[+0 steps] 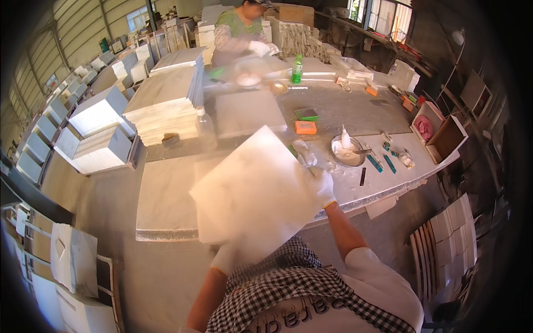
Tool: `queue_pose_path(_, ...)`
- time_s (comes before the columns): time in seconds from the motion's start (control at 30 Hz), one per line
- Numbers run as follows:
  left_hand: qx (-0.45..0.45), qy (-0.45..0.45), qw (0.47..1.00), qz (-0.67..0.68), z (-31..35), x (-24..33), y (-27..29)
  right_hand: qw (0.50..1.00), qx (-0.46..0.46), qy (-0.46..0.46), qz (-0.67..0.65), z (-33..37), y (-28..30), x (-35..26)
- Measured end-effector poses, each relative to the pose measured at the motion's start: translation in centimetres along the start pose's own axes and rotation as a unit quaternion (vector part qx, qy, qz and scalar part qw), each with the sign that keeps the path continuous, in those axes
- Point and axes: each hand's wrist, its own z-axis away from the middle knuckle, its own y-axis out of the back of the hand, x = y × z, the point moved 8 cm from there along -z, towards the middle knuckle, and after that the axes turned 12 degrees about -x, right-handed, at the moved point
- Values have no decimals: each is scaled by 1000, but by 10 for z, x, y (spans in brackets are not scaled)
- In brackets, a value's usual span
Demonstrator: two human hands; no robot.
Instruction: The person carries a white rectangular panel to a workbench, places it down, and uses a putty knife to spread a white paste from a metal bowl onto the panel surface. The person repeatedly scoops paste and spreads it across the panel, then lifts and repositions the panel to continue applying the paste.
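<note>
A square white stone tile (255, 191), slightly blurred, is held tilted in front of me above the near edge of the worktable. My right hand (321, 186), in a white knitted glove, is closed on its right edge. At the lower left corner my left hand (225, 258), gloved too, supports the tile; its fingers are hidden beneath. A second edge shows at the tile's left, and I cannot tell whether another tile lies under it. Beneath it is a pale stone slab (161, 200) on the table. A crumpled white glove or cloth (304, 152) lies just beyond my right hand.
A tall stack of tiles (161, 105) stands at the left. Right of centre are a metal bowl (338, 152) of white paste, orange (305, 128) and green blocks, and teal-handled tools (375, 163). Across the table works another person (233, 39) in white gloves. A green bottle (297, 71) stands there.
</note>
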Motion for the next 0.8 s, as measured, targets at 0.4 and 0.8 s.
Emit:
queue_pose_path(0.4,-274,88,933,-215,17,-23,-85,991,34,126,44,46,91,-142)
queue_pose_path(0.8,-227,104,968,24,10,-52,-83,947,19,295,123,66,79,-205)
